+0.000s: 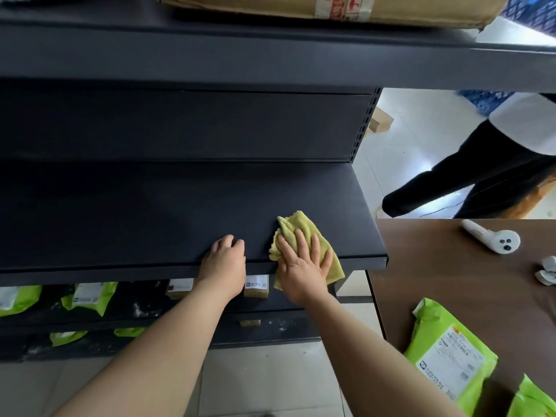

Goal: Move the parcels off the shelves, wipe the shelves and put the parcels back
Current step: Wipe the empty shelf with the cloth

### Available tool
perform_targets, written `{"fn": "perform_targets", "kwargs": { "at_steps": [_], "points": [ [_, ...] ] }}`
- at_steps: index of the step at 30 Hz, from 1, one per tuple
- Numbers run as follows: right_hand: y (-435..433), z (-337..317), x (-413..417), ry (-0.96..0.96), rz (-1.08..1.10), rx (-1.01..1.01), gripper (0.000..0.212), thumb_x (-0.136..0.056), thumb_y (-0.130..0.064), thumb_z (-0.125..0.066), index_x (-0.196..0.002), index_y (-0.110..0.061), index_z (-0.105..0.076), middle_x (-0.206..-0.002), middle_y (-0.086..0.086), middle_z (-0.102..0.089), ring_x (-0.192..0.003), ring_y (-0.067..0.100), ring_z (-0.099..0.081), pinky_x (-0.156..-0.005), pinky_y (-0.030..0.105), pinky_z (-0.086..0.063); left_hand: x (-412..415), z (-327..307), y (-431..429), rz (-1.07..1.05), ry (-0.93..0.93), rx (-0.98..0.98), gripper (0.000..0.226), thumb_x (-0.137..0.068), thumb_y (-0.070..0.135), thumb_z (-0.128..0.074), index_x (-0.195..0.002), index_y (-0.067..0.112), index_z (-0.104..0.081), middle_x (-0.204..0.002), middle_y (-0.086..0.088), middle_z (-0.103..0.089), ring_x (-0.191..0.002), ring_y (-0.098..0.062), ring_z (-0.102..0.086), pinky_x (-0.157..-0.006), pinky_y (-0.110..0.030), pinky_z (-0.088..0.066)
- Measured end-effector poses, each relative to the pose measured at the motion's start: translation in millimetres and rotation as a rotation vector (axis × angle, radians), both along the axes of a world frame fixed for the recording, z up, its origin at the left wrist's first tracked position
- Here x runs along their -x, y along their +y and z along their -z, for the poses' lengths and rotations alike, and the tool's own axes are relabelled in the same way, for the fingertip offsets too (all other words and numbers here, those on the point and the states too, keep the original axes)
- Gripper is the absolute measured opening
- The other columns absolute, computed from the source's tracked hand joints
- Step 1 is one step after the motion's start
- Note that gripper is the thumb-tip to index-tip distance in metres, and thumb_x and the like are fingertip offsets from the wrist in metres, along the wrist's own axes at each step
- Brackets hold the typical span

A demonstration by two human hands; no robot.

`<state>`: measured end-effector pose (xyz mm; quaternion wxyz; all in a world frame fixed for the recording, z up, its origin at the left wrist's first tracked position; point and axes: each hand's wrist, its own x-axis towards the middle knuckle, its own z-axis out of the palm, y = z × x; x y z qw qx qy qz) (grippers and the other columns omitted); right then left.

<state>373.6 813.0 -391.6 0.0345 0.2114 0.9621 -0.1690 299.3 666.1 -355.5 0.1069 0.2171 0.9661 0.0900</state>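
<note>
Head view: the right hand [304, 266] presses flat, fingers spread, on a crumpled yellow cloth [296, 225]. The cloth's long axis runs from beyond the fingertips back under the palm, with one corner hanging over the dark shelf [150, 212] edge. Just left, the left hand [224, 260] rests on that edge, fingers curled. Further right, green parcels [451, 359] lie on the brown bench [436, 266].

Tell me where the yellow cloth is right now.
Head view: the yellow cloth lies right of centre at the front edge of the dark shelf, pressed under the right hand, the left hand to its left.
</note>
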Motion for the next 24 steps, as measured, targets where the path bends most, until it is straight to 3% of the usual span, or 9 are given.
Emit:
{"fn": "perform_targets", "kwargs": {
  "at_steps": [3,11,14,16,18,22,24],
  "points": [
    [27,2,-8,0.012,-0.029,-0.059,0.050,-0.099,-0.042,-0.026,-0.147,-0.047,-0.015,-0.161,-0.009,0.002,-0.147,0.022,0.013,-0.113,0.056,0.016,-2,-3,8,-0.017,-0.014,0.042,0.032,-0.100,0.024,-0.039,-0.131,0.018,-0.042,-0.147,-0.006,-0.029,-0.132,-0.027,-0.029,-0.100,-0.039,-0.037],
    [101,3,-24,-0.008,0.258,0.009,0.045,-0.100,-0.044,-0.024,-0.144,-0.052,-0.020,-0.160,-0.015,0.002,-0.146,0.016,0.011,-0.111,0.055,0.016,-12,-7,39,0.006,-0.013,0.081,0.023,-0.100,0.024,-0.039,-0.122,0.018,-0.043,-0.143,-0.005,-0.031,-0.128,-0.027,-0.029,-0.100,-0.042,-0.037],
    [124,2,-29,0.000,0.339,0.083,0.045,-0.100,-0.044,-0.025,-0.143,-0.052,-0.022,-0.159,-0.016,0.001,-0.146,0.020,0.005,-0.113,0.052,-0.001,-14,-7,48,0.008,-0.011,0.094,0.022,-0.098,0.020,-0.043,-0.119,0.017,-0.043,-0.140,-0.005,-0.032,-0.126,-0.027,-0.031,-0.098,-0.041,-0.038],
    [140,-4,-30,0.012,0.419,0.167,0.045,-0.099,-0.041,-0.029,-0.143,-0.051,-0.025,-0.159,-0.011,-0.004,-0.142,0.025,-0.010,-0.110,0.047,-0.017,-14,-8,54,0.014,-0.017,0.102,0.025,-0.096,0.018,-0.046,-0.121,0.017,-0.043,-0.141,-0.006,-0.031,-0.126,-0.027,-0.031,-0.099,-0.041,-0.038],
    [151,-10,-29,0.012,0.452,0.178,0.046,-0.098,-0.035,-0.035,-0.142,-0.045,-0.032,-0.157,-0.003,-0.014,-0.135,0.031,-0.023,-0.109,0.043,-0.021,-14,-9,57,0.023,-0.022,0.114,0.026,-0.095,0.017,-0.046,-0.121,0.015,-0.043,-0.141,-0.007,-0.032,-0.125,-0.028,-0.032,-0.098,-0.041,-0.039],
    [152,-23,-23,0.108,0.459,0.146,0.049,-0.086,-0.027,-0.042,-0.133,-0.040,-0.047,-0.145,0.002,-0.029,-0.124,0.032,-0.028,-0.107,0.043,-0.019,-11,-13,59,0.041,-0.028,0.137,0.023,-0.096,0.016,-0.046,-0.119,0.014,-0.045,-0.136,-0.007,-0.035,-0.120,-0.029,-0.036,-0.092,-0.040,-0.042],
    [144,-33,-19,0.148,0.447,0.179,0.069,-0.069,-0.029,-0.042,-0.136,-0.047,-0.040,-0.143,0.000,-0.030,-0.122,0.031,-0.029,-0.105,0.042,-0.019,-9,-15,58,0.049,-0.038,0.143,0.023,-0.097,0.016,-0.045,-0.119,0.014,-0.046,-0.135,-0.007,-0.035,-0.118,-0.029,-0.038,-0.089,-0.039,-0.042]
  ]
}}
